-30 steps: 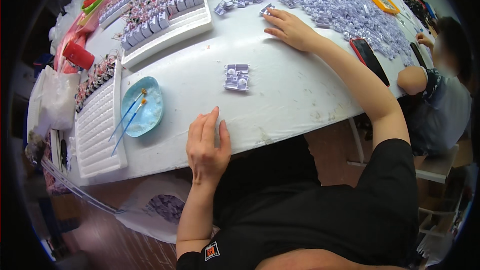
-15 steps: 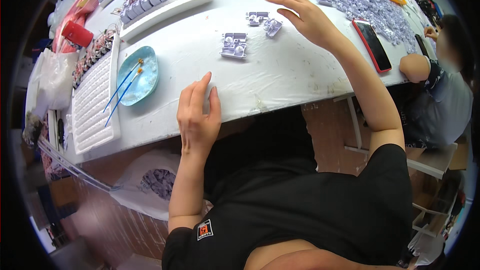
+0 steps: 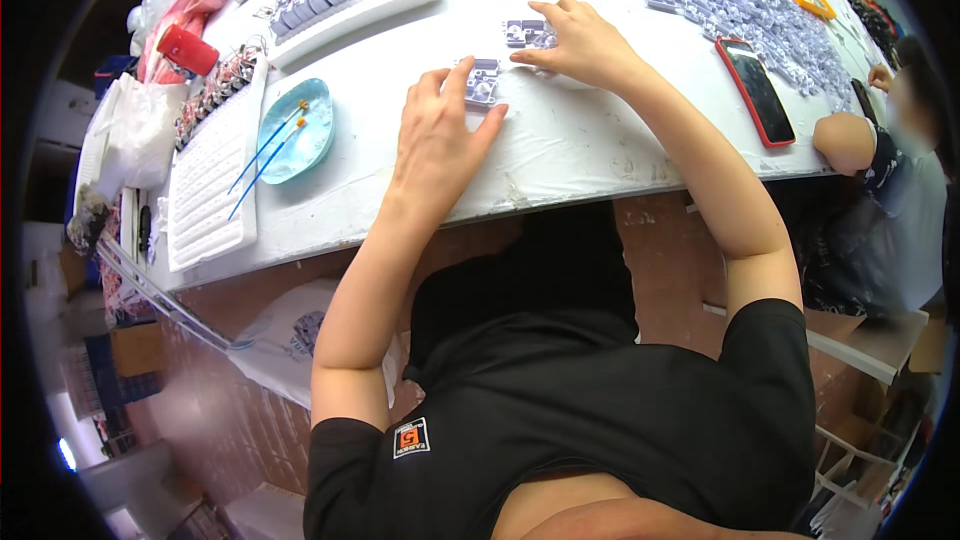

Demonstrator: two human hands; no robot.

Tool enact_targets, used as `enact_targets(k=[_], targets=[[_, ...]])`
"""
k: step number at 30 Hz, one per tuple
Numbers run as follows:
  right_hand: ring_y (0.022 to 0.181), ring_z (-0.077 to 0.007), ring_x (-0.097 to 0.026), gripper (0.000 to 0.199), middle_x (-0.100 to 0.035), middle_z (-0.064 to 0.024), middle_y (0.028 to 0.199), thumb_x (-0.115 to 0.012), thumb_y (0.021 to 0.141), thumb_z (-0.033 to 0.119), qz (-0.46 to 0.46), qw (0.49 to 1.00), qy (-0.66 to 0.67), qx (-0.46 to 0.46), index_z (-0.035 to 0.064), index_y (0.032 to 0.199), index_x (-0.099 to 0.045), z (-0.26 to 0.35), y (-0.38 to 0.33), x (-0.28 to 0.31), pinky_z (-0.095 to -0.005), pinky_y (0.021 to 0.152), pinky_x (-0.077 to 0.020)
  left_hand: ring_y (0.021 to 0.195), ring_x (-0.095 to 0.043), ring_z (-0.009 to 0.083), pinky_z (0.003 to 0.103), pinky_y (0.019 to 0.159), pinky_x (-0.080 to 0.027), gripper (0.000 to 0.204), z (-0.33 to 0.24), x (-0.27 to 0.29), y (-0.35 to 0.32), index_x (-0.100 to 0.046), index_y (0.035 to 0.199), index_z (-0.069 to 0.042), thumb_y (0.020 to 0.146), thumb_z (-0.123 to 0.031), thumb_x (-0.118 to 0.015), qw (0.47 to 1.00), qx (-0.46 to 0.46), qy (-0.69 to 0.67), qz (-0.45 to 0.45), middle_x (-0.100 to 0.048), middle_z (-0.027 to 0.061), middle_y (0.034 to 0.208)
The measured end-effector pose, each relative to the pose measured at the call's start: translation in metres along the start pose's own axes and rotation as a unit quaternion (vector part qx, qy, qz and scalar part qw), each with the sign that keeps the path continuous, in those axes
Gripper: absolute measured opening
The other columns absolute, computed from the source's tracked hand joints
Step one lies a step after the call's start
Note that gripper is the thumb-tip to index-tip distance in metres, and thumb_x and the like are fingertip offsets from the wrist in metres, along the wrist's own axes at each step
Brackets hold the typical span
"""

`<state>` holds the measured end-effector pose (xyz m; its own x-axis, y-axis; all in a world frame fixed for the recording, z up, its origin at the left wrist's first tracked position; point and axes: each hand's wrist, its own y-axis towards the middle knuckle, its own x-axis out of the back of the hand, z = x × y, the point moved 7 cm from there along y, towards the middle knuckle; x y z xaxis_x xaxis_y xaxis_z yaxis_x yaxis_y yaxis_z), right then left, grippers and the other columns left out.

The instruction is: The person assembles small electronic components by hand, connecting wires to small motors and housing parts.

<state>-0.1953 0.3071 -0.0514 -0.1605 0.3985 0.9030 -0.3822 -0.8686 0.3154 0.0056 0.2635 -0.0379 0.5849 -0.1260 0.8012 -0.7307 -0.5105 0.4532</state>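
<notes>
Btwn the spread thumb and index of the L hand [image 3: 437,135] sits the near housing [image 3: 484,80], pale lilac-grey, hollow side up on the table [image 3: 600,140]. Those fingers are apart; can't tell if they touch it, as the index covers part. Risk, I'd say: a sideways nudge could skid it, and if the round insert [image 3: 486,90] is loose, a tilt could drop it. What shows looks longer near-to-far, approx. away from the body, but w/ one side hidden the true long axis is unsure; no clear front end.

Beyond the L fingertips, the far housing [image 3: 517,33] lies just L of the R fingers, long axis prob. L-R. R hand [image 3: 585,45] is curved, thumb and index tips apart; can't tell if it grips. What looks like a second piece [image 3: 546,39] shows btwn those tips, so a hasty pinch could catch both.

Past the R fingers: parts pile [image 3: 720,15]. Right of them: red-edged phone [image 3: 755,90], bumpable if the R forearm [image 3: 705,155] swings out. Left of the L fingers: blue dish [image 3: 318,130] w/ 2 brushes [image 3: 264,172].
</notes>
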Motion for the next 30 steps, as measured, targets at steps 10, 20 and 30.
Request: enact_targets(k=[10,20,30], targets=[[0.117,-0.0277,-0.056,0.048,-0.060,-0.0104,0.126,-0.076,0.086,0.030,0.006,0.990,0.103,0.097,0.0138,0.130,-0.067,-0.006,-0.007,-0.007,-0.0388,0.102,-0.0466,0.130,-0.054,0.0302,0.040,0.109,-0.044,0.034,0.026,-0.012,0.033,-0.069,0.126,-0.013,0.092,-0.018,-0.071,0.988,-0.103,-0.045,0.105,-0.059,0.0095,0.139],[0.104,-0.0233,-0.063,0.049,-0.064,-0.0119,0.117,-0.075,0.086,0.015,0.085,0.986,0.138,-0.028,0.0153,0.133,-0.063,-0.024,-0.020,0.022,-0.0364,0.092,-0.0520,0.140,-0.047,0.0281,0.043,0.117,-0.036,0.047,0.047,-0.009,0.037,-0.063,0.136,-0.019,0.090,-0.009,-0.067,0.986,-0.013,-0.112,0.125,-0.055,0.0104,0.146],[0.092,-0.0206,-0.067,0.029,-0.070,-0.0083,0.104,-0.070,0.083,0.000,0.148,0.969,0.196,0.020,0.0051,0.111,-0.072,-0.026,-0.018,0.024,-0.0324,0.086,-0.0528,0.147,-0.036,0.0287,0.046,0.123,-0.025,0.053,0.062,-0.028,0.054,-0.060,0.139,-0.021,0.092,0.000,-0.052,0.988,-0.060,-0.041,0.134,-0.053,0.0066,0.150]])
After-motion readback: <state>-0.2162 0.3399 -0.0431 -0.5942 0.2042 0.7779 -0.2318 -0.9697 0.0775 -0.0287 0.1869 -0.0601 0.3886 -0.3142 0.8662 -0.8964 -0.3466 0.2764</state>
